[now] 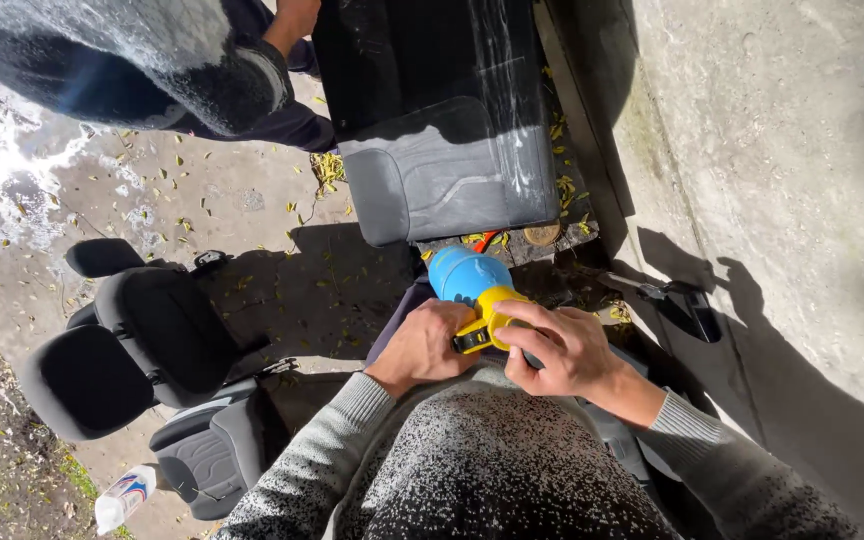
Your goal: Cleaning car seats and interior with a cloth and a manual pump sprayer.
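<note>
A blue spray bottle (464,275) with a yellow trigger head (490,318) is held close to my chest, pointing away from me. My left hand (424,345) grips the left side of the yellow head. My right hand (560,346) closes over the head from the right, fingers on top of it. Both sleeves are grey speckled knit.
A dark car seat (447,150) stands against a concrete wall (782,170) straight ahead. Two more removed seats (142,345) lie on the wet, leaf-strewn ground at left. Another person's sleeve (182,70) and hand are at top left. A plastic bottle (124,497) lies bottom left.
</note>
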